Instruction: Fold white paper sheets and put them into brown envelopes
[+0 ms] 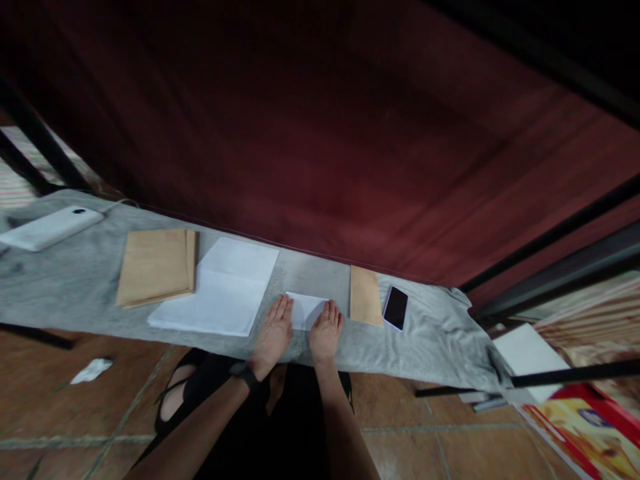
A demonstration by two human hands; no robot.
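Observation:
A folded sheet of white paper [306, 313] lies on the grey cloth in front of me. My left hand [275, 330] rests flat on its left edge, fingers stretched out, with a dark watch on the wrist. On the right edge lies my right hand [326, 331], its fingers also extended and pressing down. Left of my hands is a stack of larger white sheets [227, 287], partly under a pile of brown envelopes [156, 265]. To the right a single brown envelope [365, 297] lies beside a phone [396, 308] with a dark screen.
The narrow surface is covered with a grey cloth [430, 347]. A white device [53, 227] with a cord sits at the far left. A dark red curtain [300, 133] hangs behind. Black metal bars [575, 230] stand at right, near a red-and-yellow box [590, 427] on the tiled floor.

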